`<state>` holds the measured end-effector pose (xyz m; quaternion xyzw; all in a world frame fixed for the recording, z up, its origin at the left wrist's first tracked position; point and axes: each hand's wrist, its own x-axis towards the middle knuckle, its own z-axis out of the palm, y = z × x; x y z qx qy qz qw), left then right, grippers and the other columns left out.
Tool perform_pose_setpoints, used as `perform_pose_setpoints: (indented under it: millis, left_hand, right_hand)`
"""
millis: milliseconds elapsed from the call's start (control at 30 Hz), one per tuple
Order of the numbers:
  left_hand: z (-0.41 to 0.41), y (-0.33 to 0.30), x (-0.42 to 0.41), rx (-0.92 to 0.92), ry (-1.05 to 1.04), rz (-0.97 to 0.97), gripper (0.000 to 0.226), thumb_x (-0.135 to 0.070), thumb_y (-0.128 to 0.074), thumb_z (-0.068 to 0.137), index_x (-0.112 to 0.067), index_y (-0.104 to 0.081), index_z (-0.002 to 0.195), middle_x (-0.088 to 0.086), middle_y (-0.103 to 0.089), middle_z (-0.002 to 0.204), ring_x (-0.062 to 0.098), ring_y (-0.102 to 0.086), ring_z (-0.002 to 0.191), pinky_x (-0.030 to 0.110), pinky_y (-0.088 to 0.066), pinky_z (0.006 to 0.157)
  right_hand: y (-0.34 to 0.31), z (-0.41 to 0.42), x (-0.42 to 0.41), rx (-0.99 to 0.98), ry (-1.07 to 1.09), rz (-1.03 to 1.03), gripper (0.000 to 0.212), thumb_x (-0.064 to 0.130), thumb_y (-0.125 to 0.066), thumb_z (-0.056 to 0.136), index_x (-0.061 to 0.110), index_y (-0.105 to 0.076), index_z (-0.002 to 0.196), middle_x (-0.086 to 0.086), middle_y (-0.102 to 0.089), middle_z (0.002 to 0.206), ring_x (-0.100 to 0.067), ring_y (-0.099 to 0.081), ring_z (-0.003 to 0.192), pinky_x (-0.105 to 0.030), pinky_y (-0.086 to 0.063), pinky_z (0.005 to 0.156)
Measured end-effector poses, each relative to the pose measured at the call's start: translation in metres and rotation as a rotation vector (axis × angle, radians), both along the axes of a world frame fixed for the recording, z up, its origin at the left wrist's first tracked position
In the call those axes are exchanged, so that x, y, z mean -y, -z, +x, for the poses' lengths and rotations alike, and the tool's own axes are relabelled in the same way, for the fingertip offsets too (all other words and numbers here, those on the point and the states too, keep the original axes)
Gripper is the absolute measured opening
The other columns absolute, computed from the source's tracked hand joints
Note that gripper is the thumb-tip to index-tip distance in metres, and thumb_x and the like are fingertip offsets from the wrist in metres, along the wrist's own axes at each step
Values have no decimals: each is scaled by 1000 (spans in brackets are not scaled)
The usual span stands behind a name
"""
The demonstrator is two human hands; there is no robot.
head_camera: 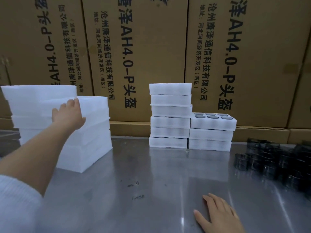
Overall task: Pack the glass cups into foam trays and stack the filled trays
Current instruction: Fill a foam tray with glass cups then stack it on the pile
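While the left hand point(70, 115) reaches onto the pile of empty foam trays point(87, 132) at the left, fingers curled over a tray's top edge, the right hand point(217, 214) lies flat with fingers spread on the metal table point(151, 174). Two stacks of filled trays point(170, 115) stand at the back, the lower one point(211, 132) showing six cups; loose dark glass cups point(277, 162) crowd the right edge
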<state>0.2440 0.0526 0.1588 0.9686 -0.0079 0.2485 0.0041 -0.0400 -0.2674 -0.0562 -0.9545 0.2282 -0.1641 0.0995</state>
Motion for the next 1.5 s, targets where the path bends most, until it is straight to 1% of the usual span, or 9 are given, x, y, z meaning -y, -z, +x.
perform_pose_setpoints:
  millis: [233,500,667,900,1067,1200,1333,1433,1500]
  left_hand:
    - [-8,-9,5,201,4,24,31,-20,-51,95,-2,-55,120,17,-43,122,35,-36,111,39,-37,71]
    - [-93,4,56,602,489,-287,31,-20,-55,93,-6,-60,120,19,-49,116,39,-38,109,50,-43,81]
    - [-191,90,103,361,895,-432,25,-18,-58,91,-11,-65,113,8,-50,104,29,-42,101,24,-26,82]
    - [-282,176,130,-16,1258,-592,19,-25,-57,88,-30,-62,105,-13,-47,103,7,-44,101,12,-31,92]
    - [-290,188,136,-138,1270,-621,42,-52,-51,87,-35,-55,125,-21,-50,119,-4,-46,116,9,-31,97]
    - [-279,187,160,-541,962,-1330,39,-40,-43,96,-32,-46,134,-22,-47,138,-5,-34,131,19,-22,112]
    - [-274,201,192,-859,925,-1665,36,-39,-38,97,-29,-71,89,-17,-72,82,-7,-66,81,11,-51,70]
    - [-279,203,202,-867,858,-1651,48,-43,-46,94,-13,-58,129,8,-58,132,18,-55,121,38,-40,106]
    - [-279,205,204,-902,887,-1655,51,-47,-44,94,-15,-57,131,9,-55,135,20,-53,123,41,-40,106]
  right_hand:
    - [6,1,2,-7,19,11,62,70,-30,87,41,-21,141,19,-14,153,-2,-10,142,-26,-10,115]
    - [13,0,14,70,-33,113,53,56,-41,92,28,-41,137,9,-39,145,-10,-33,135,-26,-25,108]
    - [-1,-16,26,749,65,875,23,21,-43,100,12,-58,115,-5,-60,118,-17,-52,109,-24,-36,84]
    - [-15,-79,77,1032,99,1619,41,36,-32,102,11,-56,123,-4,-62,104,-23,-56,100,-38,-43,88]
    - [-17,-118,108,950,120,1569,49,40,-30,101,11,-41,140,-9,-45,143,-24,-41,132,-40,-28,112]
    - [-16,-120,111,795,59,1496,56,43,-28,101,9,-33,145,-8,-35,150,-22,-33,138,-41,-19,117]
    - [-10,-109,108,557,-72,1415,72,63,-42,86,14,-46,139,-5,-45,144,-19,-45,130,-38,-31,111]
    - [-3,-109,113,478,-104,1460,75,68,-62,63,16,-67,116,-10,-67,118,-26,-64,108,-44,-45,99]
    - [2,-111,121,439,-169,1466,69,68,-56,71,18,-67,117,-11,-67,118,-27,-63,109,-43,-46,95]
